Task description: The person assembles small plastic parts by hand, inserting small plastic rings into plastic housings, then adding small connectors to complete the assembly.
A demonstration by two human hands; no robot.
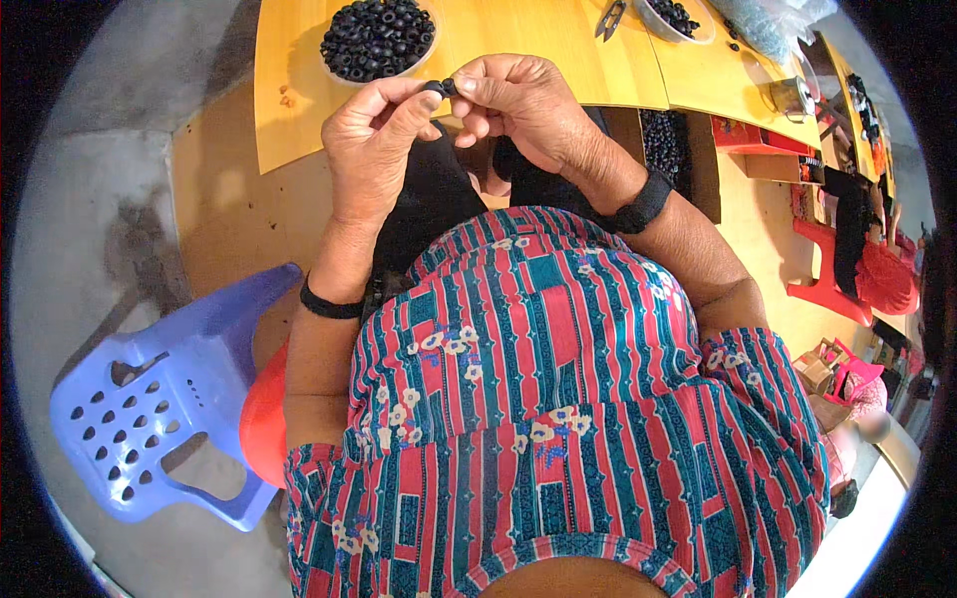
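In front of me, at the table's near edge, my left hand point(374, 135) pinches a small black ring-shaped piece point(435, 89) between thumb and fingers. Against it, my right hand point(523, 105) pinches another small black piece point(450, 88). The two pieces appear to touch; whether they are joined, I cannot tell. Just beyond the hands stands a clear round bowl point(435, 42), heaped with similar black pieces point(374, 38). A black band circles each of my wrists.
Thread snips point(610, 20) lie on the yellow table point(538, 40), near a second bowl point(653, 22) of black pieces and a bluish plastic bag point(773, 30). Under the table is a box of dark pieces point(666, 145). A blue plastic stool point(150, 344) stands left, a red chair point(827, 269) right.
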